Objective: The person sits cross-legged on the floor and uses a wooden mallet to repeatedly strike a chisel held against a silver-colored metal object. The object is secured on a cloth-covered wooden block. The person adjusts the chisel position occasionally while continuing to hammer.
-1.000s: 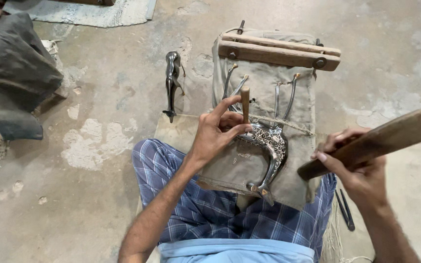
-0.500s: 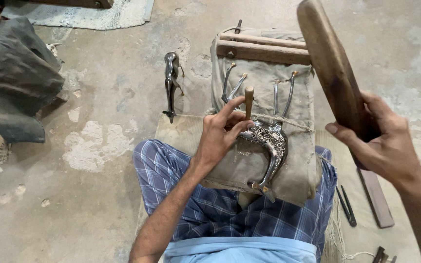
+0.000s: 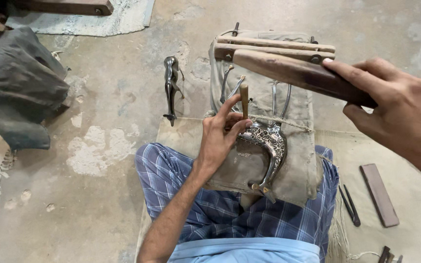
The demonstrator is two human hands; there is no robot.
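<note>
A shiny engraved metal animal figure (image 3: 268,146) lies tied with cord on a cloth-covered block (image 3: 296,160) that rests on my lap. My left hand (image 3: 218,139) holds a small wooden-handled punch (image 3: 244,101) upright on the figure's body. My right hand (image 3: 400,109) grips a long dark wooden mallet (image 3: 293,73), held level above the block with its head pointing left, over the punch.
A second metal animal figure (image 3: 172,85) lies on the concrete floor to the left. A flat stone bar (image 3: 378,195) and dark pincers (image 3: 349,204) lie on the mat at right. Dark cloth (image 3: 15,92) is heaped at the far left. Wooden clamp bars (image 3: 274,46) top the block.
My right hand swung the mallet up from low at the right to nearly upright, then brought it down level above the punch. My left hand kept the punch on the figure.
</note>
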